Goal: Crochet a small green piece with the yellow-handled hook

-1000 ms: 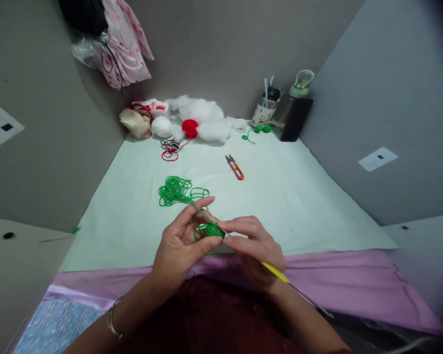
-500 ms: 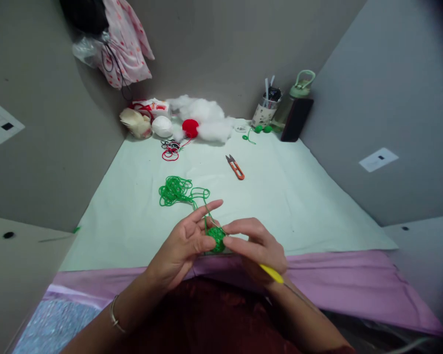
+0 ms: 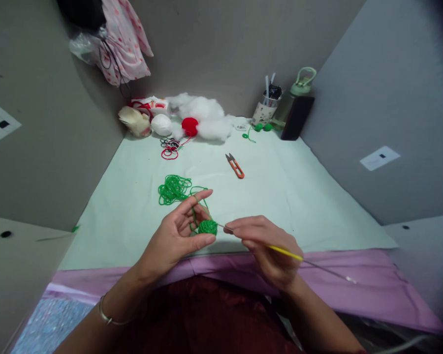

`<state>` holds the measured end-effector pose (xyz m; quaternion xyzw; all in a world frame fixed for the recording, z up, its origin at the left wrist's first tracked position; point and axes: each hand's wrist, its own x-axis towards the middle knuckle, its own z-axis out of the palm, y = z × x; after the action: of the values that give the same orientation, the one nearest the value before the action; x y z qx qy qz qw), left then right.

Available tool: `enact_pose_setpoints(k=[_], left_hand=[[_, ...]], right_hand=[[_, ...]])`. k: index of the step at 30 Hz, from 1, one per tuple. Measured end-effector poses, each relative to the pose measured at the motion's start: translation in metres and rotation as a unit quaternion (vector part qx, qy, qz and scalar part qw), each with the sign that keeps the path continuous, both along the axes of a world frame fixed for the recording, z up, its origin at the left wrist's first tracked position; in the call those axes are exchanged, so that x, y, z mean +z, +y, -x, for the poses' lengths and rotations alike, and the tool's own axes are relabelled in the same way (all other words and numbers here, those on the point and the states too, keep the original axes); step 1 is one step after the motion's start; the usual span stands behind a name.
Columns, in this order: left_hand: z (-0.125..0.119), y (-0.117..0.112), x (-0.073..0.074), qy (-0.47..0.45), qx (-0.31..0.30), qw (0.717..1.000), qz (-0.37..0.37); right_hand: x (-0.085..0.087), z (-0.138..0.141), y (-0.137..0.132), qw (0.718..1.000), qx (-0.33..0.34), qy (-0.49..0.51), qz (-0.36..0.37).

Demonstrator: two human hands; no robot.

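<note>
My left hand [image 3: 177, 231] pinches a small rounded green crochet piece [image 3: 207, 227] near the table's front edge, its index finger raised with green yarn running over it. That strand leads back to a loose heap of green yarn [image 3: 174, 189] just beyond the hand. In my right hand [image 3: 268, 246] is a crochet hook [image 3: 286, 252] with a yellow grip, held like a pen. Its thin metal tip meets the right side of the green piece, and its other end sticks out past my wrist. The exact stitch at the tip is too small to make out.
Orange thread snips [image 3: 235, 166] lie mid-table. Along the back are white stuffing [image 3: 203, 115], a red yarn ball [image 3: 189, 127], a white ball [image 3: 161, 125], a pen cup [image 3: 265, 110], a bottle [image 3: 299, 91] and a dark phone-like slab [image 3: 297, 118]. Grey partitions close in both sides.
My right hand has drawn back to the right with the hook, whose tip now shows. The green piece has shifted slightly left and up, and my left index finger is more bent.
</note>
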<state>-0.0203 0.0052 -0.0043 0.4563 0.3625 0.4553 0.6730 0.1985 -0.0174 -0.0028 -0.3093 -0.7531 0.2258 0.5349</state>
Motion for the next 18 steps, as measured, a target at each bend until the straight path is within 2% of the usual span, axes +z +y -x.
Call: enact_pose_setpoints(k=[3, 6, 8, 10, 13, 15, 18], left_hand=[[0.002, 0.0, 0.001, 0.012, -0.008, 1.0, -0.007], [0.001, 0.0, 0.0, 0.005, -0.015, 1.0, -0.001], [-0.002, 0.0, -0.003, -0.008, -0.013, 1.0, 0.003], [-0.007, -0.001, -0.007, -0.022, -0.01, 1.0, 0.008], [-0.016, -0.003, -0.013, -0.044, -0.008, 0.999, 0.023], [-0.021, -0.004, -0.014, -0.061, -0.005, 0.997, 0.036], [-0.022, -0.003, -0.012, -0.081, 0.0, 0.995, 0.05]], right_hand=[[0.0, -0.001, 0.002, 0.993, 0.01, 0.074, 0.089], [-0.006, 0.001, 0.008, 0.965, 0.038, 0.186, 0.179], [-0.009, 0.007, 0.011, 0.947, 0.056, 0.236, 0.211], [-0.012, 0.014, 0.012, 0.951, 0.048, 0.237, 0.192], [-0.014, 0.023, 0.012, 0.982, -0.013, 0.161, 0.102], [-0.015, 0.026, 0.013, 0.988, -0.041, 0.132, 0.067], [-0.017, 0.028, 0.017, 0.981, -0.033, 0.17, 0.086]])
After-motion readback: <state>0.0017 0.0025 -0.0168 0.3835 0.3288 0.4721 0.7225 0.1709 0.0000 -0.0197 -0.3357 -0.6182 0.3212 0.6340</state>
